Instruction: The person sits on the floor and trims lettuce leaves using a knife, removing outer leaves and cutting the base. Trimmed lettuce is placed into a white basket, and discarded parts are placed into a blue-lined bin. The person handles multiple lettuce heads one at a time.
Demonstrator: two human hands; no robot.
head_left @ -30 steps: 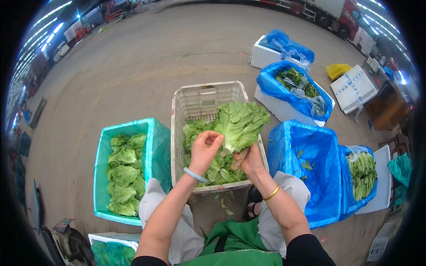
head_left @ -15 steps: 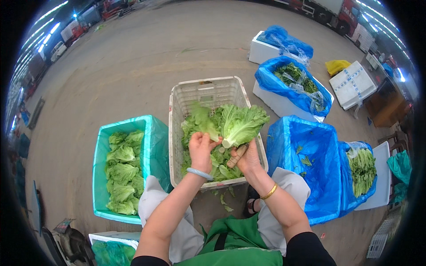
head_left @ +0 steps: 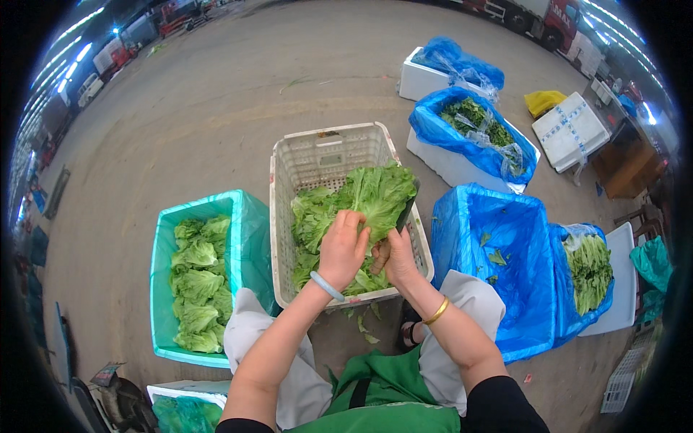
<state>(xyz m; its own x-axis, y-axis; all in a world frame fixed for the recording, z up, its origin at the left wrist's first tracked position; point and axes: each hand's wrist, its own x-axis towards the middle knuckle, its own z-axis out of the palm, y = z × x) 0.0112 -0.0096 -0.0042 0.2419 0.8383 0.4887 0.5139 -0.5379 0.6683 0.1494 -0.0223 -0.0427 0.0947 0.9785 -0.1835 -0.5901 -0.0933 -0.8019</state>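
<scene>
A head of green lettuce is between my hands, above the white plastic crate. My left hand is closed on its leaves near the base, fingers bent against them. My right hand is wrapped round the tan handle of a knife; its dark blade shows along the lettuce's right edge. The lettuce's cut stem is hidden by my hands. More lettuce lies in the crate below.
Left stands a green-lined box with rows of lettuce. Right is a blue-lined box with a few leaf scraps, beside another blue-lined box of greens. Foam boxes stand farther off. Leaf bits lie on the floor.
My left hand has moved from a loose leaf onto the lettuce head. The head has turned, so its pale stem no longer shows, and the dark blade has come into view.
</scene>
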